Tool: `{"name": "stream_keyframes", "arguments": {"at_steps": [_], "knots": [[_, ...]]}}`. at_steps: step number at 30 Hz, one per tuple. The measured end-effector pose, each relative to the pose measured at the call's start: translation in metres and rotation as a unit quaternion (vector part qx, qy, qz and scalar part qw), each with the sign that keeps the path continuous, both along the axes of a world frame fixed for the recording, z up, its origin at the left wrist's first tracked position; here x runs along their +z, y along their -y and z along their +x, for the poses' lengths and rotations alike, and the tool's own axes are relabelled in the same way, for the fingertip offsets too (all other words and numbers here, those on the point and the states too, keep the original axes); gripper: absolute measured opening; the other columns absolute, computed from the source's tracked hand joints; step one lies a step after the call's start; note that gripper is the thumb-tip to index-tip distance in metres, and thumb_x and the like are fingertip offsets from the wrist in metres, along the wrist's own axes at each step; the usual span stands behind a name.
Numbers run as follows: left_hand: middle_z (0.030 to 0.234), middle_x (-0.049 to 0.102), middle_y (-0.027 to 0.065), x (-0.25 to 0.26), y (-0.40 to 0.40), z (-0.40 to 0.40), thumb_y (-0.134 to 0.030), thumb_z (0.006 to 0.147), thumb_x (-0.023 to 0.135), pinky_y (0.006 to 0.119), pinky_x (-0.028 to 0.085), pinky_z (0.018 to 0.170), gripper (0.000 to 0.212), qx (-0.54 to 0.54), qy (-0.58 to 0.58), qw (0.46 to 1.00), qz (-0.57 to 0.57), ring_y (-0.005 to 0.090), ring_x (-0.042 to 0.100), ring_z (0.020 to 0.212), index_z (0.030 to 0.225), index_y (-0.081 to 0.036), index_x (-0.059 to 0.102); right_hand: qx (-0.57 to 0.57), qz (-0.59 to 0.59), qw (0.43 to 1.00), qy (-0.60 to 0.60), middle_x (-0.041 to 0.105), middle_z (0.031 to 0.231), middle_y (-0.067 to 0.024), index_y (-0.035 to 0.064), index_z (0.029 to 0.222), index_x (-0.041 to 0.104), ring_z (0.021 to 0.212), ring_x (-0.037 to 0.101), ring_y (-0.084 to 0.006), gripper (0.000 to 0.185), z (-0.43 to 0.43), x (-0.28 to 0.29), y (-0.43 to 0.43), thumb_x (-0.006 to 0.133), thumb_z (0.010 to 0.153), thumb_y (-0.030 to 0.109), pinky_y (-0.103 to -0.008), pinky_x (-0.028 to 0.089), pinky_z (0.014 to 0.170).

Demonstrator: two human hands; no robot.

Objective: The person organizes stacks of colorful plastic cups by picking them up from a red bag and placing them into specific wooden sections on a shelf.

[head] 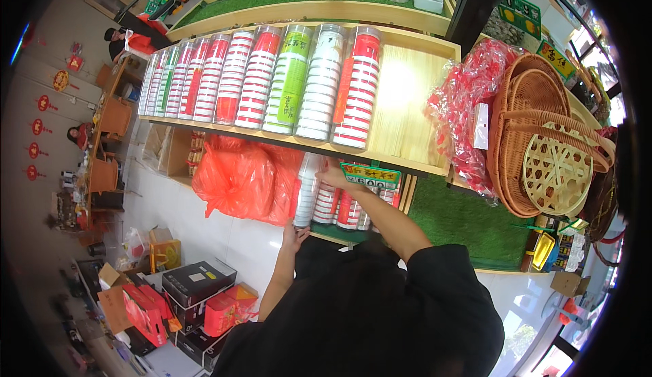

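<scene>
A clear plastic tube of stacked white tins point(305, 194) stands between my hands, just below the upper wooden shelf. My left hand point(293, 238) supports its lower end, fingers under the base. Near the tube's top, my right hand point(333, 174) grips its side; the upper shelf's edge hides part of the tube's top. Beside it on the lower level stand several more tubes with red and white tins point(325, 203), behind a green price sign point(370, 175). A bulging red plastic bag point(239, 178) lies directly to the left.
Above, the wooden shelf point(412, 153) carries a row of tubes, one bright green point(288, 79). Wicker baskets point(530, 87) and red plastic-wrapped packets point(476, 117) are at the right. Black cartons point(198, 280) and red gift boxes point(221, 313) stack on the floor at left.
</scene>
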State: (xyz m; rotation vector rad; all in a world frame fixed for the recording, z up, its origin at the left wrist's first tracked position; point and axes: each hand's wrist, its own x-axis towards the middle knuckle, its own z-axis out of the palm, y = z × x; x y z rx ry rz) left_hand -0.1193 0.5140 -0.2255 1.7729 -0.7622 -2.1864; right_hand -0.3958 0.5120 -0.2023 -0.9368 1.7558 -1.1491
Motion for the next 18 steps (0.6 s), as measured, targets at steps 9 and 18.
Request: {"name": "stream_keyframes", "arguments": {"at_steps": [9, 18], "knots": [[0.112, 0.053, 0.0114, 0.003, -0.003, -0.014, -0.033, 0.093, 0.048, 0.039, 0.05, 0.08, 0.044, -0.054, 0.026, 0.998, -0.022, 0.0261, 0.06, 0.096, 0.126, -0.004, 0.044, 0.01, -0.078, 0.988, 0.135, 0.058, 0.107, -0.0091, 0.0014, 0.123, 0.05, 0.087, 0.059, -0.0138, 0.041, 0.022, -0.003, -0.075, 0.063, 0.085, 0.01, -0.03, 0.051, 0.075], [0.089, 0.054, 0.0071, 0.05, 0.001, -0.042, 0.001, 0.081, 0.054, 0.027, 0.043, 0.071, 0.023, 0.029, 0.103, 0.906, -0.409, 0.0141, 0.051, 0.081, 0.104, 0.0, 0.052, 0.39, -0.047, 0.892, 0.223, 0.061, 0.096, -0.0063, 0.0016, 0.119, 0.054, 0.086, 0.06, -0.0132, 0.032, -0.006, 0.223, -0.177, 0.06, 0.092, 0.017, -0.0285, 0.049, 0.079]]}}
